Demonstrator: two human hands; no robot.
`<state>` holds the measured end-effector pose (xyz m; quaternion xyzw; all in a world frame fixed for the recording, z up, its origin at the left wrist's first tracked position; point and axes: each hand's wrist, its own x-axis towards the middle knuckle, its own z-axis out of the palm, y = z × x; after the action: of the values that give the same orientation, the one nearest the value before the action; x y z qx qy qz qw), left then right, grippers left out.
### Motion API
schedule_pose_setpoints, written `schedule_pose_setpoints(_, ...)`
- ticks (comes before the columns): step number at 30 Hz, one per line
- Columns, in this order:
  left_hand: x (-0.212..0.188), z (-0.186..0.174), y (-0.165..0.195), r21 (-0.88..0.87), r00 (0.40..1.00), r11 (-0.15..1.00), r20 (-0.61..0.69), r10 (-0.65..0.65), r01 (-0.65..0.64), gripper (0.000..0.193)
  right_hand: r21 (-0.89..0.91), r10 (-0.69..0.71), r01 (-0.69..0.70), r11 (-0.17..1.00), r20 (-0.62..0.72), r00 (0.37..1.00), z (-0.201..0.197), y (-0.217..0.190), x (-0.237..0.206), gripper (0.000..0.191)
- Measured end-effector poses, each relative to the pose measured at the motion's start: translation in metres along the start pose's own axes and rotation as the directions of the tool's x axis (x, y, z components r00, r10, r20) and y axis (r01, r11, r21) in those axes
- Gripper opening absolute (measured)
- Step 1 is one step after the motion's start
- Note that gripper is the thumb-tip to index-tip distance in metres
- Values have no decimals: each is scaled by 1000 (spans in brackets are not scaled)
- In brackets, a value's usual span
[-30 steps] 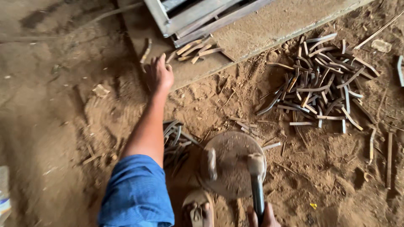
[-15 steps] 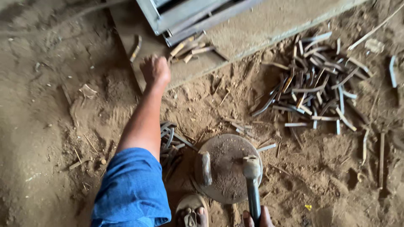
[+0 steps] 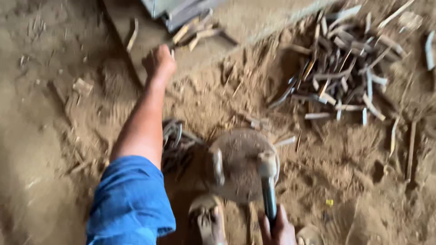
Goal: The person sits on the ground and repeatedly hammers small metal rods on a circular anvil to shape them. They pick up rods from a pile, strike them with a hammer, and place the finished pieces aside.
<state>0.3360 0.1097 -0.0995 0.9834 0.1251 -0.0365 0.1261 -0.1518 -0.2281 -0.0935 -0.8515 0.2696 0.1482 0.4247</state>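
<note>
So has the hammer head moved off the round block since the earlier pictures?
No. The hammer head rests on the right part of the round block, as before, with the right hand on its handle. Only the camera shifted.

Sandy dirt floor point(image 3: 54, 149), metal frame point(image 3: 181, 11), sandalled foot point(image 3: 208, 220), small yellow scrap point(image 3: 329, 202)

- Our left hand point(image 3: 160, 61) is stretched far forward, arm nearly straight, blue sleeve rolled above the elbow, fingers curled downward.
- Our right hand point(image 3: 277, 229) stays low, close in, fist closed tight.
</note>
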Motion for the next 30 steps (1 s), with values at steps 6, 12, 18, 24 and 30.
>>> schedule_pose_setpoints(6,-80,-59,-5,-797,951,578,288,111,174,24,-3,-22,22,1000,61,998,-32,-46,-16,32)
schedule_pose_setpoints(12,-221,-59,11,-952,922,-102,248,297,289,26,34,-70,67,997,84,994,-47,-75,-14,30)
schedule_pose_setpoints(18,-325,-34,24,-921,943,-236,266,198,310,10,54,-157,154,987,57,986,-54,-84,-10,33)
schedule_pose_setpoints(24,-365,-47,35,-972,977,155,193,93,177,14,114,-115,97,989,164,980,-75,-99,-15,38)
schedule_pose_setpoints(30,-371,-65,49,-941,985,330,127,121,81,17,102,-124,105,989,204,971,-88,-105,-20,41)
